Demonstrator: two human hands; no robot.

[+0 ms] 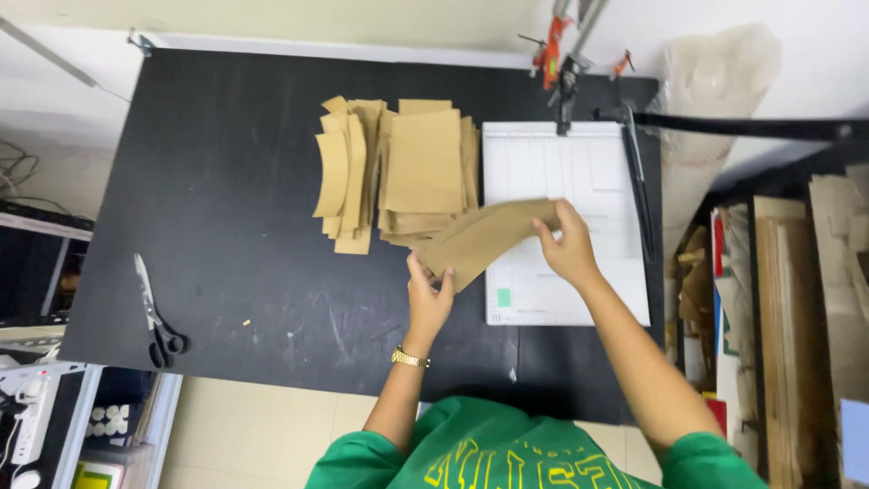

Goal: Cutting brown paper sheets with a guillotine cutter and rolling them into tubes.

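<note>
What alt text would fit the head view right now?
Both hands, left hand and right hand, hold a brown cardboard strip over a white paper cutter on a black table. Stacked cardboard pieces lie beside it; scissors lie far left.

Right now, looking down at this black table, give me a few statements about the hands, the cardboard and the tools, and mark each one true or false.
1. Both hands, left hand and right hand, hold one long brown cardboard strip. True.
2. The black-handled scissors lie on the white paper cutter board. False: they lie on the black table near its left edge, far from the board.
3. Stacks of cut brown cardboard pieces sit left of the cutter board. True.
4. The left wrist is bare. False: it wears a gold-coloured wristwatch.
5. The cutter's black blade arm runs along the board's right side. True.
</note>
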